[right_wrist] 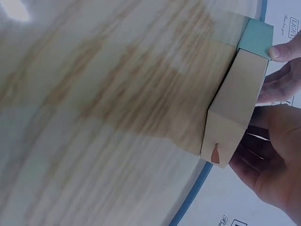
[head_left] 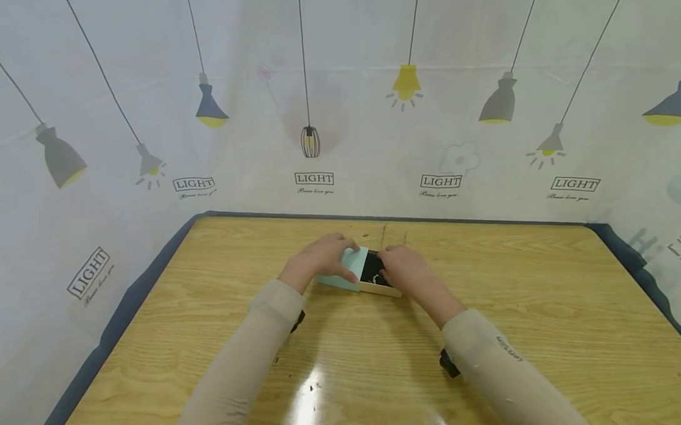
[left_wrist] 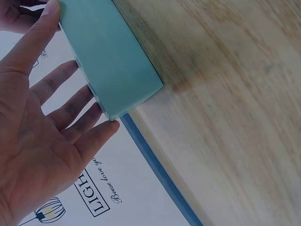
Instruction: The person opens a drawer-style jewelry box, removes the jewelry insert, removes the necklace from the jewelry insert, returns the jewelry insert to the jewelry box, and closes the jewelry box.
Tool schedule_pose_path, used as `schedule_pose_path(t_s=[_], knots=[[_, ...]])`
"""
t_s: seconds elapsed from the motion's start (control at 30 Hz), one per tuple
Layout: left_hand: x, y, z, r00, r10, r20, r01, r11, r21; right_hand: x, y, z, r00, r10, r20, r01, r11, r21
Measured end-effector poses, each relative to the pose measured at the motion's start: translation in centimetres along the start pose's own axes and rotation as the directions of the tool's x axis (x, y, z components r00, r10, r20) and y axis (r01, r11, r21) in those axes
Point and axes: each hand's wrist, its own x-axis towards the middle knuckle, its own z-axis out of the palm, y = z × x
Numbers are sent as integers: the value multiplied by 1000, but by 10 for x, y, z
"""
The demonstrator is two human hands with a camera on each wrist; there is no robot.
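A pale blue-green box sleeve (head_left: 344,269) lies on the table with its cream tray (head_left: 380,290) slid partly out to the right. Black lining (head_left: 372,268) shows inside the tray, with a small silvery chain-like piece (head_left: 377,279) on it. My left hand (head_left: 323,259) holds the sleeve, thumb on the near side and fingers along the far side. At the tray's right end, my right hand (head_left: 408,271) grips the tray, its fingers bent behind the far wall in the right wrist view. Its thumb tip is hidden there. A brown tab (right_wrist: 215,154) marks the tray's end face.
The wood-grain table (head_left: 540,294) stretches around the box on all sides. Behind it hangs a white cloth (head_left: 366,132) printed with lamps, edged by a dark blue band (head_left: 261,215) along the table's back.
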Motion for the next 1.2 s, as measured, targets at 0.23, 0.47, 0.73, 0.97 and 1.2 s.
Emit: schedule_pose_path(t_s=[0.23,0.47,0.73,0.97,1.2], knots=[[0,-1,1,1000,4,-8,-4,1000,0,2,-4,3,999,47,22,-46,999,-27],[-1,0,0,1000,-2,-4,2,1000,8,4,-8,4,996,46,74,-40,996,-76],[0,0,0,1000,1,1,-1,1000,14,6,-10,8,995,23,98,-11,993,-117],[0,1,0,1000,6,3,-6,1000,22,3,-9,11,998,13,65,-6,994,-108],[0,1,0,1000,1,-1,-1,1000,16,1,-11,13,999,30,16,-29,997,-68]])
